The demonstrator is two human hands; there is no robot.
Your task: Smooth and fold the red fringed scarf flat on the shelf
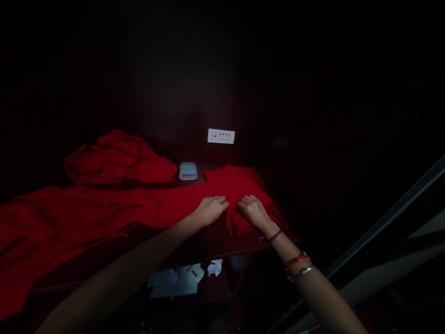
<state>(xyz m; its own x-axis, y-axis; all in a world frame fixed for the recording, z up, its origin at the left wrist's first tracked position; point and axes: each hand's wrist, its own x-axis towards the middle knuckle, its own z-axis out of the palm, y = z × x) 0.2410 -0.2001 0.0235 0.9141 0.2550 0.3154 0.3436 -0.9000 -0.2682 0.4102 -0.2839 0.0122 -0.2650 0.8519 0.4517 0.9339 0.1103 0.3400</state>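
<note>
A long red scarf [184, 199] with a fringe lies along the dark wooden shelf, its left part loosely rumpled. At its right end, by the fringe, my left hand [210, 209] is closed on the scarf's near edge, with a ring on one finger. Just to the right of it, my right hand [253, 209] has curled fingers closed on the fringed part; the fingertips are partly hidden. Folded red layers with more fringe lie behind and beyond both hands.
Behind the scarf at left is a heaped red cloth [121, 160]. A phone-like device [188, 171] with a blurred screen lies beside it. A white wall socket [221, 136] is on the back panel. Below the shelf edge are papers [174, 282] and a small white object [196, 272].
</note>
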